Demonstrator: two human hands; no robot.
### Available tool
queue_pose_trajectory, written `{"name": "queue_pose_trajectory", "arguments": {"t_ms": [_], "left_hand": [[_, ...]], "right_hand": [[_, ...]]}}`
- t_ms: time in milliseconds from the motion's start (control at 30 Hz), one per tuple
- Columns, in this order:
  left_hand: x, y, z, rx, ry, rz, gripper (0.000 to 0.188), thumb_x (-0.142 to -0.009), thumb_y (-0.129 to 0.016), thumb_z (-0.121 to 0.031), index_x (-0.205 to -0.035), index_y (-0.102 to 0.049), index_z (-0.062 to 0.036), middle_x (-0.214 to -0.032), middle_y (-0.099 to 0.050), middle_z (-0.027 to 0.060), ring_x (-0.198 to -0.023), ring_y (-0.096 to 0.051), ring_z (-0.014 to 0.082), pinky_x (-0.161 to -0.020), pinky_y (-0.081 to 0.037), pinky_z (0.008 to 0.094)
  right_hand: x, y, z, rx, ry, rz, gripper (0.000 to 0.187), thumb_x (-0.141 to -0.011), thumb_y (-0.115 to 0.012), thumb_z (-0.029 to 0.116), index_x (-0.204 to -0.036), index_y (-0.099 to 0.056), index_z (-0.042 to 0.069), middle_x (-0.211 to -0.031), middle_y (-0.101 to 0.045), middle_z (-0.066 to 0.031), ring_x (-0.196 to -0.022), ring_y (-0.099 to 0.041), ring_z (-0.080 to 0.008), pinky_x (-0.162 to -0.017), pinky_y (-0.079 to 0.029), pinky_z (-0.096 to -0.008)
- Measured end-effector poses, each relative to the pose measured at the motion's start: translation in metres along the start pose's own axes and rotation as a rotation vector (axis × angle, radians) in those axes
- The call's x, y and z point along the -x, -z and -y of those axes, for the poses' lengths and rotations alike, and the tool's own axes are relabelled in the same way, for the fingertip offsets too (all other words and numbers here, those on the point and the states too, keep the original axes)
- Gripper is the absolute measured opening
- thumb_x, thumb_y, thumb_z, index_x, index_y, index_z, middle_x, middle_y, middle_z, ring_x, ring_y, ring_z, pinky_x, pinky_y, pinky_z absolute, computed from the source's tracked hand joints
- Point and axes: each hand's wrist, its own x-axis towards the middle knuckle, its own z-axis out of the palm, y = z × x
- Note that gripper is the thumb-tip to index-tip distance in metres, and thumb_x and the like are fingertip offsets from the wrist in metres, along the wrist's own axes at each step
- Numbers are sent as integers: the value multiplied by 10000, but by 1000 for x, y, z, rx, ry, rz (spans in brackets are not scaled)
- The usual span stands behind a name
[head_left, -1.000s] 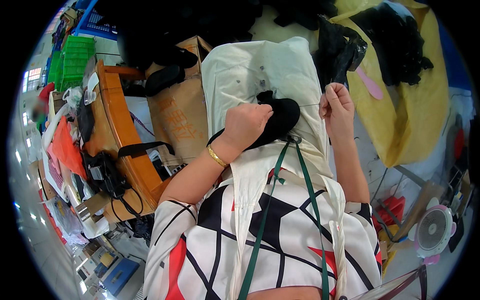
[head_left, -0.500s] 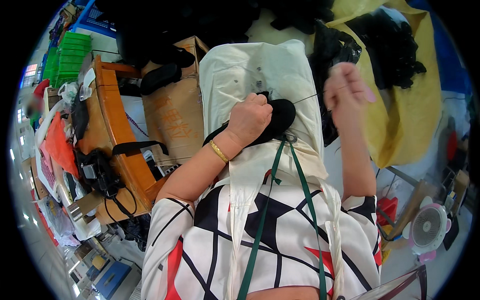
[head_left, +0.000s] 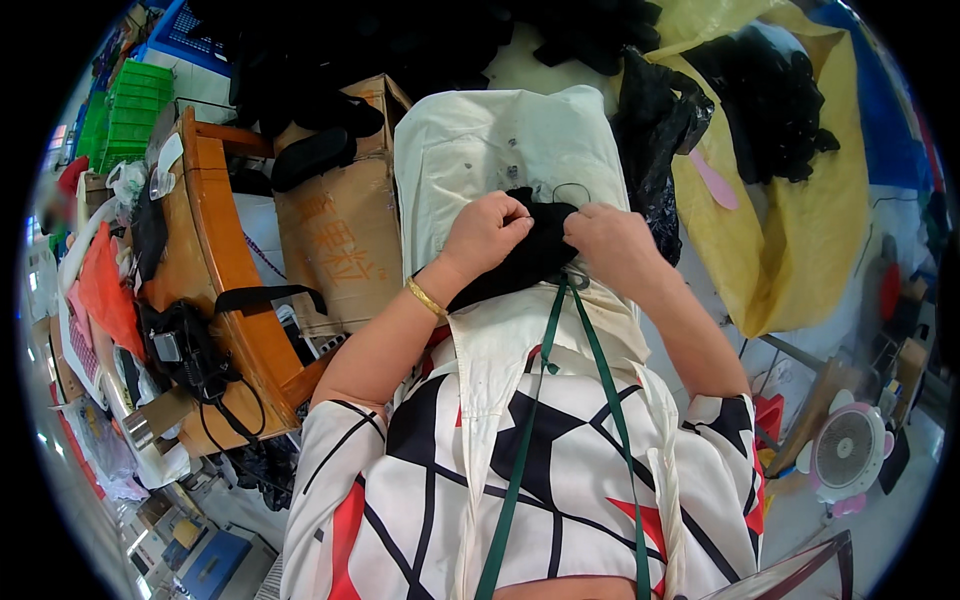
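Note:
A black cloth shoe [head_left: 535, 245] rests over my lap on a cream cloth cover [head_left: 450, 150]. My left hand [head_left: 485, 238], with a gold bracelet at its wrist, is closed in a pinch on the shoe's upper left edge. At the shoe's right end my right hand [head_left: 612, 243] has its fingers pressed together against the black cloth; whatever is between them is hidden. A dark thread [head_left: 572, 186] makes a loop just above these fingertips. Green apron straps [head_left: 548, 345] run down from a small ring below the shoe.
To the left stand a wooden chair [head_left: 205, 230] and a cardboard box [head_left: 330, 235] with black shoes [head_left: 314, 158] on it. A black plastic bag [head_left: 650, 120] and a yellow sack [head_left: 760, 290] of black pieces lie to the right. Lower right is a fan [head_left: 850, 447].
My right hand, which was raised at the right with a thread stretched from the shoe, has come down and left to the shoe. The thread is now slack and looped. My left hand shifted slightly.

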Motion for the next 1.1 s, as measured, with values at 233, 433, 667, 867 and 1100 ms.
{"name": "queue_pose_trajectory", "arguments": {"t_ms": [233,433,667,867,1100], "left_hand": [[-2,0,15,159,118,33,187,-839,-702,-172,-847,-693,15,-811,-649,97,-728,-617,203,-680,-490,321],[0,-2,23,328,179,32,164,-863,-701,-150,-850,-694,13,-779,-657,27,-699,-581,109,-657,-483,272],[-3,-1,18,405,233,82,145,-860,-711,-139,-871,-700,6,-770,-670,8,-697,-573,78,-653,-486,251],[-6,-3,22,408,257,84,142,-847,-718,-131,-868,-706,8,-773,-680,19,-705,-586,85,-663,-493,255],[-5,1,19,520,350,101,126,-840,-722,-120,-856,-710,4,-761,-681,24,-687,-586,86,-651,-486,248]], "right_hand": [[21,102,52,-571,119,-154,339,-819,-692,100,-1154,-674,148,-802,-597,-43,-745,-622,-222,-646,-513,-327],[64,141,90,-1225,850,5,211,-837,-729,118,-1041,-734,65,-768,-636,-34,-525,-555,-177,-472,-407,-289],[29,21,34,-162,-182,21,285,-869,-696,317,-848,-655,36,-768,-652,-116,-700,-648,-295,-641,-494,-404],[24,-18,31,-295,-334,222,312,-818,-749,319,-871,-664,24,-844,-680,-140,-779,-663,-321,-690,-502,-420],[43,12,-7,-621,-258,535,296,-843,-698,196,-1030,-644,-27,-820,-675,-87,-687,-627,-164,-650,-505,-301]]}}
